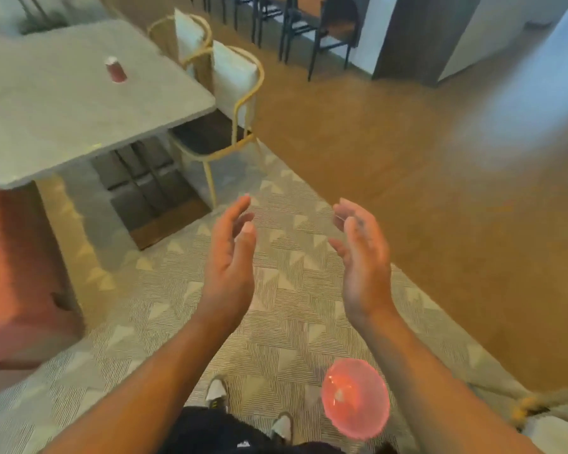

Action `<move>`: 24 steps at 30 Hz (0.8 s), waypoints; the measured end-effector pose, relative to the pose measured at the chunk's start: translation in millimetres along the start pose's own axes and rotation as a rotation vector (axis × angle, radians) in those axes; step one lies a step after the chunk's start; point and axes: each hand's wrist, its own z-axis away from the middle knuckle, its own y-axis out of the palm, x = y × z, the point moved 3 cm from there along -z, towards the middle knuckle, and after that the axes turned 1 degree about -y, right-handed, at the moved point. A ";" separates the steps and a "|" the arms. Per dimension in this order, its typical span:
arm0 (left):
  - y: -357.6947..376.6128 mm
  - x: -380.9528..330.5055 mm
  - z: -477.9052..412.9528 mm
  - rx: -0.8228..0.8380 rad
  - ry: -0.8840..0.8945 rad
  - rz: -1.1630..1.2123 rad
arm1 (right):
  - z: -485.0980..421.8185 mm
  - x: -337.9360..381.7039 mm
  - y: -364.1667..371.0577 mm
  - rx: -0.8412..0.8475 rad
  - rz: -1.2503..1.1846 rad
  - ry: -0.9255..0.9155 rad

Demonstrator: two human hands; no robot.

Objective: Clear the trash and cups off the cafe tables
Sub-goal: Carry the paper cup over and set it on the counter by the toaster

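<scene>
While clear of the table edge [118, 144], left hand [230, 257], right hand [363, 260] slack, empty.

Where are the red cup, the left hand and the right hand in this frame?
red cup [115, 72]: head view, on its side wall.
left hand [229, 260]: head view, middle of the hand.
right hand [364, 267]: head view, middle of the hand.

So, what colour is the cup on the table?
The cup is red with a white top; head view.
</scene>
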 end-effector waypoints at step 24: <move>-477.4 -30.9 239.3 -1.165 0.056 -0.121 | 252.3 -15.2 497.1 1.126 -0.098 0.080</move>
